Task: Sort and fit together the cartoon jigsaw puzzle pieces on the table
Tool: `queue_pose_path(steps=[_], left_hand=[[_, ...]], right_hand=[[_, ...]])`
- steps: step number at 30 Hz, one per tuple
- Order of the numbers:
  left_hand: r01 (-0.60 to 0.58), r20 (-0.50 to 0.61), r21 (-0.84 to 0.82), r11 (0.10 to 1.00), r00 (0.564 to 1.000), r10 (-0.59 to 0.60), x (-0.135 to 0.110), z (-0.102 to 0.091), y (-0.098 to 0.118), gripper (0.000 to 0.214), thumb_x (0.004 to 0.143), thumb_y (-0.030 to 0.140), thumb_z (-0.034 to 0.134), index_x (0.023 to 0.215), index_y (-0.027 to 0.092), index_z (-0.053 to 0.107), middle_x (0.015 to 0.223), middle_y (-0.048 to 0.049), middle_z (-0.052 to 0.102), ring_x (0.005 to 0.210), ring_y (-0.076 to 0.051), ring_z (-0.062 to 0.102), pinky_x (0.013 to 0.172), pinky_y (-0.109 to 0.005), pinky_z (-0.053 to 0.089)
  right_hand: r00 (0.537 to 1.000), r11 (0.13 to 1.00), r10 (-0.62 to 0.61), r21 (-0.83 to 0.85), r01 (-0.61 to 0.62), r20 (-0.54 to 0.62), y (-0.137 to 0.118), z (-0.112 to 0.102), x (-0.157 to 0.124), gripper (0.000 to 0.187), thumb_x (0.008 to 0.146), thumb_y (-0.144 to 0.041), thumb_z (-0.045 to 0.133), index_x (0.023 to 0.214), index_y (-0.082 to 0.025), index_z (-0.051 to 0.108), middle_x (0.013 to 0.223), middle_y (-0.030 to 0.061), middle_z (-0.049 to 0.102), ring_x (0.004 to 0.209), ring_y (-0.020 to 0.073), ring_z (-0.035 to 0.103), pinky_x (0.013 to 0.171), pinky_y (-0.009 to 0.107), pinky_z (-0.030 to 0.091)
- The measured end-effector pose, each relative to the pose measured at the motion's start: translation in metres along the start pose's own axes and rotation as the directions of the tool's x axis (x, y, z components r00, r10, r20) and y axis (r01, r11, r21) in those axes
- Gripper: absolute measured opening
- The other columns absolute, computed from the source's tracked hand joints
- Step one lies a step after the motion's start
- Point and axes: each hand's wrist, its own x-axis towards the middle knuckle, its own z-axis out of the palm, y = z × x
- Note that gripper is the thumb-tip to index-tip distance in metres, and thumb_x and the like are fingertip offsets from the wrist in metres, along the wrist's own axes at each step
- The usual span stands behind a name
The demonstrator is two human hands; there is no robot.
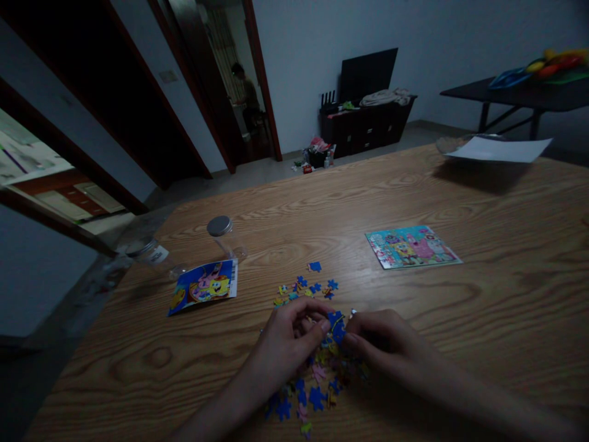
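Between my two hands, above a loose pile of jigsaw pieces (318, 372), are blue puzzle pieces (337, 326) with a thin yellow-green line; they look joined. My left hand (294, 334) pinches their left side between thumb and fingers. On the right, my right hand (386, 341) has thumb and fingers closed at their right edge, and a small white bit shows by its fingertips. The pile holds blue, yellow and pink pieces, partly hidden under my hands. Farther up, one blue piece (315, 266) lies apart from the rest.
A cartoon picture card (202, 285) lies at left beside two clear jars with grey lids (219, 226) (142, 247). A finished-looking cartoon puzzle (413, 247) is at right. White paper (499, 149) rests on a glass dish at the far edge. A person sits beyond the doorway.
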Motion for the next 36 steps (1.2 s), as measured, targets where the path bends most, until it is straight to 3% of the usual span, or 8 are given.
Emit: queue_pose_path(steps=[8, 16, 19, 22, 26, 31, 36], left_hand=[[-0.036, -0.006, 0.029, 0.999, 0.999, 0.036, 0.0, 0.001, 0.004, 0.023, 0.092, 0.035, 0.069, 0.105, 0.017, 0.076, 0.073, 0.0002, 0.062, 0.064, -0.014, 0.054, 0.06, -0.026, 0.042], [-0.054, -0.018, 0.133, 0.99, 0.998, 0.057, -0.003, 0.001, 0.001, 0.02, 0.094, 0.031, 0.069, 0.108, 0.019, 0.076, 0.083, -0.0025, 0.071, 0.071, -0.016, 0.063, 0.065, -0.026, 0.047], [-0.056, 0.055, 0.187, 0.981, 0.997, 0.047, -0.006, -0.002, 0.005, 0.019, 0.093, 0.029, 0.069, 0.107, 0.019, 0.075, 0.075, 0.0001, 0.067, 0.063, -0.014, 0.059, 0.059, -0.024, 0.044], [-0.04, 0.158, 0.242, 0.97, 0.987, 0.001, -0.008, -0.006, 0.01, 0.023, 0.092, 0.03, 0.071, 0.112, 0.019, 0.074, 0.069, 0.0019, 0.065, 0.057, -0.013, 0.056, 0.053, -0.022, 0.04], [-0.044, 0.145, 0.3, 0.953, 0.989, 0.0, -0.008, -0.008, 0.012, 0.023, 0.092, 0.037, 0.071, 0.102, 0.018, 0.076, 0.075, -0.0023, 0.071, 0.061, -0.014, 0.06, 0.055, -0.023, 0.042], [0.009, 0.179, 0.204, 0.979, 0.983, -0.046, -0.006, -0.006, 0.01, 0.022, 0.094, 0.038, 0.068, 0.091, 0.016, 0.072, 0.075, -0.0064, 0.078, 0.061, -0.015, 0.067, 0.058, -0.025, 0.048], [0.015, 0.166, 0.185, 0.983, 0.985, -0.047, -0.008, -0.003, 0.009, 0.019, 0.095, 0.035, 0.068, 0.09, 0.017, 0.069, 0.068, -0.003, 0.076, 0.056, -0.014, 0.067, 0.054, -0.022, 0.046]], right_hand=[[0.999, 0.999, -0.047, 0.011, 0.047, 0.027, -0.007, 0.002, -0.005, 0.028, 0.101, -0.036, 0.057, 0.086, -0.021, 0.075, 0.076, 0.0038, 0.071, 0.069, 0.0176, 0.061, 0.061, 0.028, 0.046], [0.998, 0.998, -0.063, 0.001, 0.063, 0.016, -0.009, 0.001, -0.005, 0.033, 0.104, -0.04, 0.052, 0.088, -0.021, 0.075, 0.079, 0.0037, 0.072, 0.072, 0.0173, 0.063, 0.065, 0.029, 0.049], [0.997, 0.996, -0.068, -0.05, 0.067, -0.021, -0.003, 0.003, -0.005, 0.031, 0.103, -0.039, 0.054, 0.087, -0.021, 0.074, 0.078, 0.0034, 0.071, 0.071, 0.0169, 0.061, 0.064, 0.029, 0.047], [0.998, 0.997, -0.058, -0.045, 0.059, 0.015, -0.001, 0.004, -0.008, 0.027, 0.103, -0.038, 0.057, 0.093, -0.022, 0.075, 0.08, 0.0032, 0.071, 0.071, 0.0165, 0.061, 0.063, 0.028, 0.047], [0.996, 0.999, -0.034, 0.023, 0.033, 0.078, -0.009, 0.003, -0.01, 0.029, 0.105, -0.04, 0.054, 0.093, -0.022, 0.075, 0.084, 0.0043, 0.073, 0.074, 0.0169, 0.064, 0.066, 0.028, 0.049], [0.994, 0.998, -0.041, 0.043, 0.037, 0.103, -0.013, 0.001, -0.009, 0.03, 0.106, -0.038, 0.053, 0.091, -0.021, 0.074, 0.083, 0.0045, 0.073, 0.074, 0.0169, 0.064, 0.066, 0.028, 0.051], [0.994, 0.998, -0.05, 0.028, 0.048, 0.099, -0.01, 0.002, -0.009, 0.03, 0.107, -0.04, 0.052, 0.095, -0.022, 0.074, 0.087, 0.0047, 0.074, 0.076, 0.0172, 0.065, 0.068, 0.028, 0.051]])
